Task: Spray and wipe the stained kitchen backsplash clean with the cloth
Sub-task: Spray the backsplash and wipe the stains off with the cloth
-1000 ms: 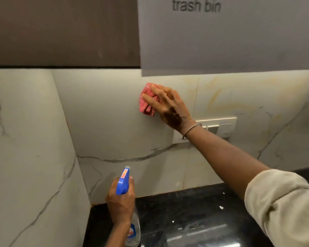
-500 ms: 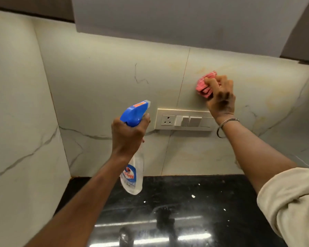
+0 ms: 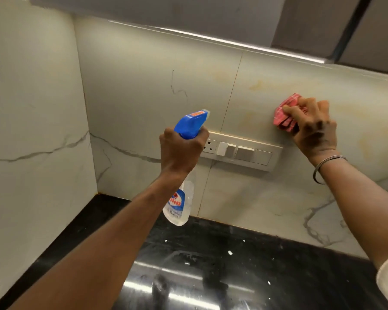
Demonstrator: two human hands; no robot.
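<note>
Clenched around the neck of the spray bottle (image 3: 181,175), left hand (image 3: 179,151) raised, blue nozzle aimed at the backsplash (image 3: 143,74) above the switch plate (image 3: 240,151). Right hand (image 3: 313,128) bunched tight on the red checked cloth (image 3: 286,113), pressed flat to the wall. Best to mist the yellowish stains (image 3: 258,85) lightly, keeping spray off the sockets, then rub in short firm strokes. Glossy veined marble-look tiles, thin grout seam; clear plastic bottle; soft crumpled weave; black speckled polished desk (image 3: 255,260) below.
</note>
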